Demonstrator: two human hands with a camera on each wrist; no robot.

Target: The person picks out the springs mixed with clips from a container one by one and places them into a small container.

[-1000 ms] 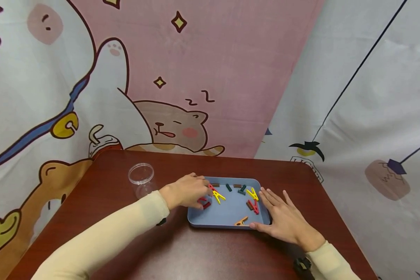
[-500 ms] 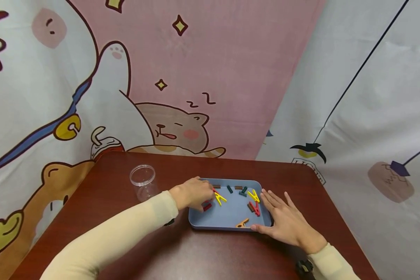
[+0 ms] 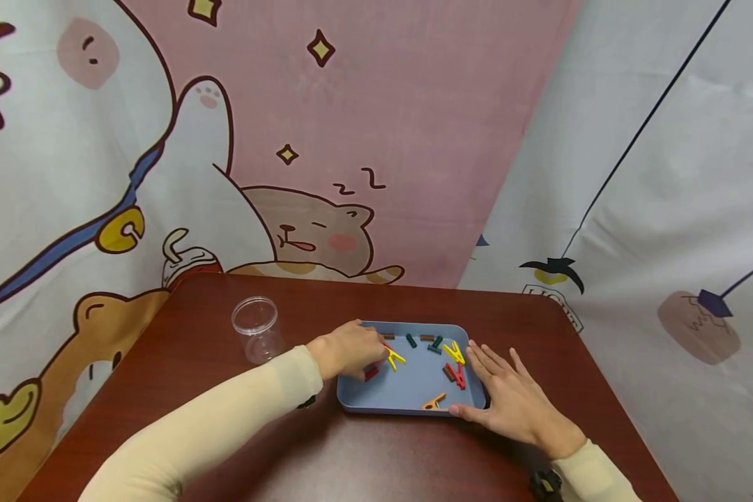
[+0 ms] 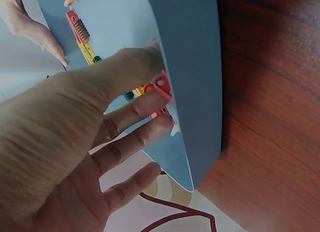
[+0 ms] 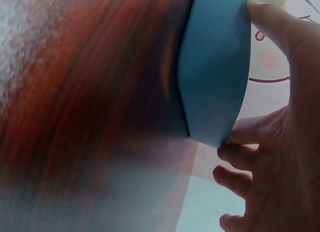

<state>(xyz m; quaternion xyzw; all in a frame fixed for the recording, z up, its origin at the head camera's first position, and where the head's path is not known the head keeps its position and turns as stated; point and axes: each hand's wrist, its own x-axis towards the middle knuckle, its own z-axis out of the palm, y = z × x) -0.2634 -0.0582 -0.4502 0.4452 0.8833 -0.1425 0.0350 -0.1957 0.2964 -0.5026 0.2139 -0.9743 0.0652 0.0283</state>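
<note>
A blue-grey tray (image 3: 408, 402) holds small V-shaped clips and short coil-like pieces. My left hand (image 3: 348, 350) reaches over its left end, with the fingertips inside. In the left wrist view, a red clip (image 4: 163, 87) lies by the thumb and index finger, which stand apart; the tray wall partly hides the tips. A yellow clip (image 3: 393, 357) and a dark red piece (image 3: 371, 374) are beside that hand. My right hand (image 3: 513, 396) rests against the tray's right end, fingers extended along the rim and thumb at the front corner.
A clear lidless jar (image 3: 255, 330) stands left of the tray on the dark wooden table (image 3: 408, 464). Toward the tray's right lie another yellow clip (image 3: 454, 353), a red clip (image 3: 459, 376), an orange clip (image 3: 435, 401) and dark green pieces (image 3: 411, 340). A printed cloth hangs behind.
My left hand has shifted slightly right and deeper over the tray's left end, covering more of the red clip there. My right hand stays at the right end.
</note>
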